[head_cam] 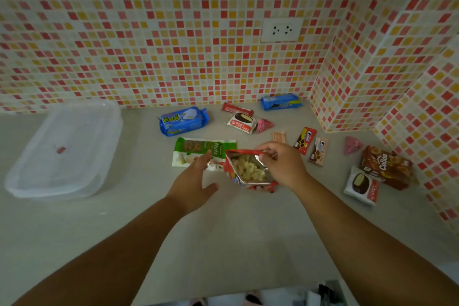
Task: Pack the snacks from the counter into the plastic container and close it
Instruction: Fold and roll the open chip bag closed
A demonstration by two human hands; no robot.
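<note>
An opened red snack bag (248, 171) with pale puffed pieces inside stands on the grey counter (223, 231). My right hand (280, 164) pinches the bag's top edge. My left hand (196, 181) is just left of the bag, fingers apart, over a green nuts packet (198, 148). The clear plastic container (67, 149) sits at the left with its lid on. More snacks lie behind: a blue biscuit pack (183, 120), a white choco pie (241, 122), a blue cookie pack (280, 102).
To the right lie two small cookie packets (305, 140), pink triangular packets (352, 145), a brown Collon box (386, 166) and another choco pie (361, 189). Tiled walls close the back and right; a wall socket (282, 30) is above.
</note>
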